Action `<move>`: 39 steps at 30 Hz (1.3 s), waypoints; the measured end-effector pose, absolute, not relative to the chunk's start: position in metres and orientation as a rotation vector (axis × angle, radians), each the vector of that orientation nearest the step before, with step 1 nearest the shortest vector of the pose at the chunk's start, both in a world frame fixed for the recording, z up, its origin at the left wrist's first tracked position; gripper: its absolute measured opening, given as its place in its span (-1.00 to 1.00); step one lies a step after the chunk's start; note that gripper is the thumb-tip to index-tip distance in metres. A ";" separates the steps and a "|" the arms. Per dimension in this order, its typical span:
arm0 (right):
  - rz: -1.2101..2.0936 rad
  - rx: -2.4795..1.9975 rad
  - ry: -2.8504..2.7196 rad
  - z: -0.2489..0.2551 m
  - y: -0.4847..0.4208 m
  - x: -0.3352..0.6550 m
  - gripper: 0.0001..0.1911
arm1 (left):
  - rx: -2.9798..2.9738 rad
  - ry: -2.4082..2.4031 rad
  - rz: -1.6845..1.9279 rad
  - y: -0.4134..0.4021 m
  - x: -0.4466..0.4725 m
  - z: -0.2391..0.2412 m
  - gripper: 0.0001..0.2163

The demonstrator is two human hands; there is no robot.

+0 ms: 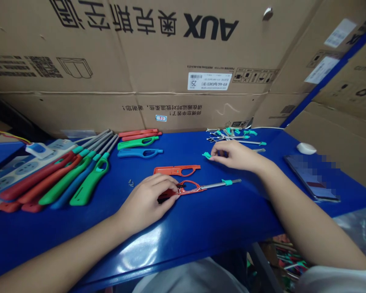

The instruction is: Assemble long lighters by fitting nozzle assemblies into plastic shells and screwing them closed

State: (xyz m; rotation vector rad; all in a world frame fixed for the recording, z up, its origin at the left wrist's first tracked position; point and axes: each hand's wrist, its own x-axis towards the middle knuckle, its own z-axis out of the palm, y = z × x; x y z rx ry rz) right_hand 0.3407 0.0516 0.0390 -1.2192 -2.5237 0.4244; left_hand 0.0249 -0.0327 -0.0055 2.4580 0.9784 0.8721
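Observation:
My left hand (148, 199) rests on the blue table (201, 219) with its fingers closed on the handle of an open red lighter half (189, 188), whose metal tube with a teal collar (227, 182) points right. A second red shell half (177, 169) lies just behind it. My right hand (234, 155) is farther back and pinches a small teal part (206, 155) at its fingertips.
Finished lighters in red, green and blue (64, 179) lie in a row at the left beside a white power strip (24, 162). Loose shell halves (138, 142) and metal tubes with teal tips (234, 136) lie at the back. A phone (311, 177) sits at right. Cardboard boxes (171, 61) wall the rear.

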 end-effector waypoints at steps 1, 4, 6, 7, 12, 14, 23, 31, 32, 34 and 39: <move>0.416 -1.174 -2.486 0.042 0.049 0.339 -0.78 | 2.458 0.977 0.874 -0.032 0.025 -0.005 -0.95; 0.502 -1.104 -2.446 0.048 0.039 0.332 -0.77 | 2.452 0.981 0.875 -0.032 0.024 -0.005 -0.95; 0.661 -1.087 -2.465 0.050 0.030 0.324 -0.75 | 2.446 0.982 0.875 -0.032 0.024 -0.004 -0.95; 0.767 -1.076 -2.480 0.050 0.026 0.320 -0.75 | 2.446 0.981 0.873 -0.032 0.024 -0.004 -0.95; 1.070 -1.039 -2.615 0.049 0.005 0.298 -0.81 | 2.487 0.987 0.825 -0.033 0.025 -0.004 -0.93; 0.933 -0.994 -2.711 0.048 0.001 0.291 -0.89 | 2.504 0.984 0.805 -0.034 0.025 -0.003 -0.93; 0.776 -1.005 -2.768 0.045 0.001 0.288 -0.91 | 2.484 0.974 0.807 -0.034 0.026 -0.001 -0.95; 0.667 -0.992 -2.784 0.039 0.000 0.281 -0.90 | 2.422 0.940 0.826 -0.033 0.026 -0.005 -0.93; 0.657 -0.985 -2.781 0.038 0.000 0.280 -0.90 | 2.404 0.952 0.818 -0.033 0.026 -0.005 -0.94; 0.648 -0.963 -2.774 0.034 0.001 0.279 -0.90 | 2.372 0.982 0.799 -0.033 0.026 -0.005 -0.96; 0.644 -0.901 -2.739 0.026 0.006 0.280 -0.91 | 2.399 1.029 0.801 -0.032 0.025 -0.006 -0.82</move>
